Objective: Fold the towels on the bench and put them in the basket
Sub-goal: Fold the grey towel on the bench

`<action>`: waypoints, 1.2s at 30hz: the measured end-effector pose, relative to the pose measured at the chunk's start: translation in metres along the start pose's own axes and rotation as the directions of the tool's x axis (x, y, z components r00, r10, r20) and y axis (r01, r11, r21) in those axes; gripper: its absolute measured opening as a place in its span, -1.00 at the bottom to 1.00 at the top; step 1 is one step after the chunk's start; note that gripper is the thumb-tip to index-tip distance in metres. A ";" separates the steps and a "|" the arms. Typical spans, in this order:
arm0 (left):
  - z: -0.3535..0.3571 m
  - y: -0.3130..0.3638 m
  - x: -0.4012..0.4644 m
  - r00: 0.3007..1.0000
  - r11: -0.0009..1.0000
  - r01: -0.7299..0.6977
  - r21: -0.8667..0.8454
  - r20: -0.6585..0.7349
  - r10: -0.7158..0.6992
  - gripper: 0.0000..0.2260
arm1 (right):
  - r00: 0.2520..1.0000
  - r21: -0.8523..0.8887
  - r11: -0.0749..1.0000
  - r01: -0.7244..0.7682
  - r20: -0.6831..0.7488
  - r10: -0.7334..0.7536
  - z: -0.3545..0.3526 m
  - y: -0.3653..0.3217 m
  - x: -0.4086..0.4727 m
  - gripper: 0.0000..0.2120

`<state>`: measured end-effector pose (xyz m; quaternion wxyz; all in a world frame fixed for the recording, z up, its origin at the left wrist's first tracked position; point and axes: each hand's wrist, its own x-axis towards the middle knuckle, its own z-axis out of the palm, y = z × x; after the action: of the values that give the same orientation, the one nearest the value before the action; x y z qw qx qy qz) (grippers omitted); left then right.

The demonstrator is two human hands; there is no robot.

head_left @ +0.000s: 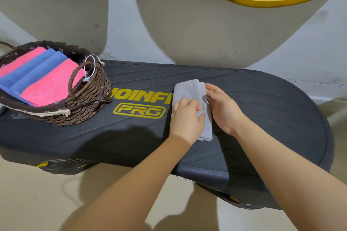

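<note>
A: Since the basket (88, 97) at the left end of the surface (262, 103) already holds pink towels (48, 86) and blue towels (35, 65) lying flat side by side, is the grey towel (189, 90) the last one?

B: It's the only one I can see outside the basket. It lies near the middle of the surface, folded into a narrow strip and partly covering the yellow lettering (139, 105).

A: And the hands?

B: The left hand (186, 118) rests on top of the strip, its fingers curled and pinching a fold of the cloth. The right hand (223, 107) is spread, fingers straight, its edge set against the strip's right side.

A: So how should this fold be finished?

B: I'd say the right hand should brace the long edge while the left brings its pinched layer across, so the edges line up. Then press flat before lifting, because soft cloth springs open.

A: And the basket?

B: Carry the towel with both hands and lay it flat beside the pink one on the right, clear of the handle (78, 77).
</note>
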<state>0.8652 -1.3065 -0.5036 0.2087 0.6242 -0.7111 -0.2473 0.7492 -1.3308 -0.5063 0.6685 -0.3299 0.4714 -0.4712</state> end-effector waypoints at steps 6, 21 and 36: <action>0.013 -0.003 -0.004 0.984 0.983 -0.133 0.129 0.133 0.116 -0.73 | 0.963 -0.555 0.829 0.068 -0.180 -0.200 -0.003 0.000 0.010 -0.41; 0.030 -0.035 -0.015 0.860 0.848 -0.461 0.261 -0.104 0.499 -0.20 | 0.924 -0.964 0.208 -0.164 -0.224 -0.310 -0.020 0.000 0.036 -0.50; 0.032 -0.054 -0.019 0.799 0.724 -0.470 0.505 -0.105 0.592 -0.49 | 0.828 -0.819 -0.130 0.560 0.543 0.142 -0.038 -0.018 0.034 -0.28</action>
<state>0.8907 -1.2898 -0.5614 0.2099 0.4494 -0.8646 0.0808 0.7119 -1.3682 -0.5142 0.2023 -0.8851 0.4186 0.0210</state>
